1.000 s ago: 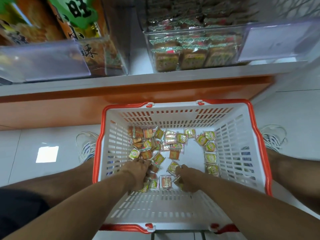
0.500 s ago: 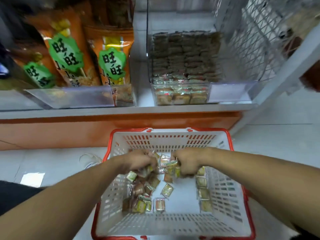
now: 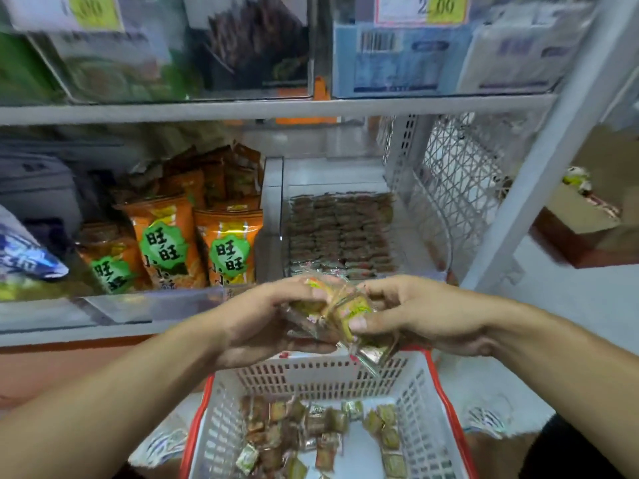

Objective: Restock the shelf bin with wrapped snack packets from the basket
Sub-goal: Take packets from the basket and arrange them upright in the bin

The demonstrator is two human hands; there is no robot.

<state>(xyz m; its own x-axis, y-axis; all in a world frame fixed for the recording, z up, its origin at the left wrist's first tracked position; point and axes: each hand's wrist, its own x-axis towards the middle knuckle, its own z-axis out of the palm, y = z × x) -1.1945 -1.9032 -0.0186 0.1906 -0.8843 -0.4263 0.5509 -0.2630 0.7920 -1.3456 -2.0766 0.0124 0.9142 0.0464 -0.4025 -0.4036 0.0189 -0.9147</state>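
My left hand (image 3: 252,319) and my right hand (image 3: 415,312) together grip a bunch of wrapped snack packets (image 3: 335,311), held above the far rim of the white basket with red trim (image 3: 423,402). Several more packets (image 3: 311,433) lie loose on the basket floor. Straight beyond my hands stands the clear shelf bin (image 3: 408,236), with rows of the same packets (image 3: 340,229) stacked inside. The bunch hovers just in front of the bin's front edge.
Orange snack bags (image 3: 193,243) fill the bin to the left. A shelf board (image 3: 276,108) with boxed goods and price tags runs overhead. A white wire mesh panel (image 3: 460,188) and a slanted upright post (image 3: 539,167) close the right side. Shoes stand beside the basket.
Both hands have risen out of the basket with a bunch of packets and now hold it in front of the shelf bin. The view has tilted upward.
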